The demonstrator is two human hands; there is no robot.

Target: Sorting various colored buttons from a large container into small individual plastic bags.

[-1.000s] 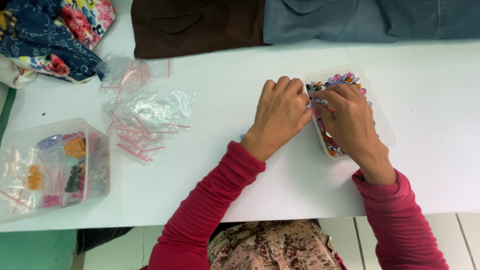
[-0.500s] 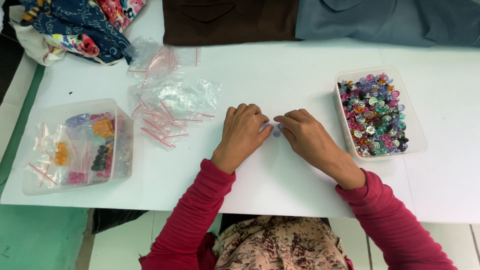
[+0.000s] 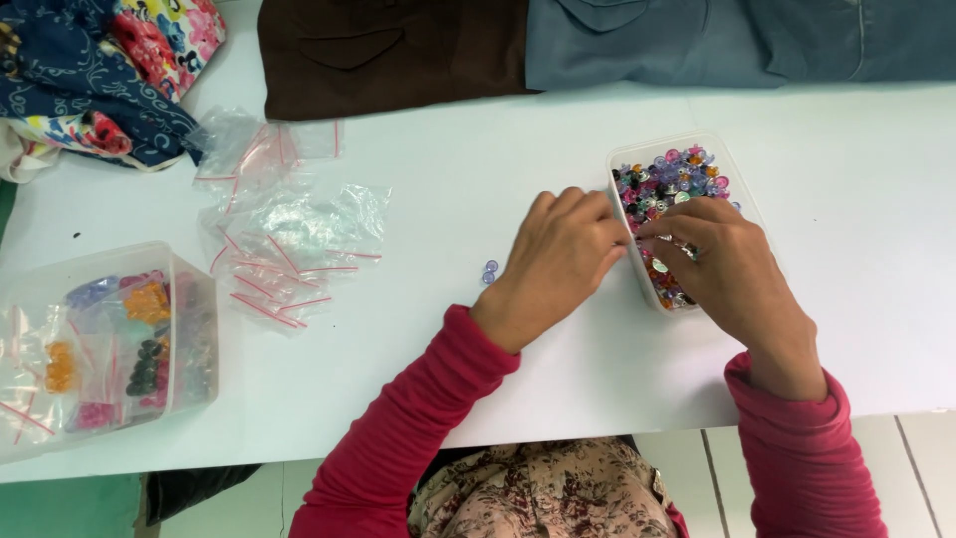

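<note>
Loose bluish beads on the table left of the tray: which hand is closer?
Left. The left hand rests just right of the loose beads, not touching them. The right hand is farther right, over the bead tray, fingers in the beads.

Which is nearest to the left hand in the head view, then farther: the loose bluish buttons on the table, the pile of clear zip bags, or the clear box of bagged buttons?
From the left hand:
1. Loose bluish buttons, just to its left on the table.
2. Pile of clear zip bags, farther left, mid-table.
3. Clear box of bagged buttons, farthest, at the table's left edge.
</note>
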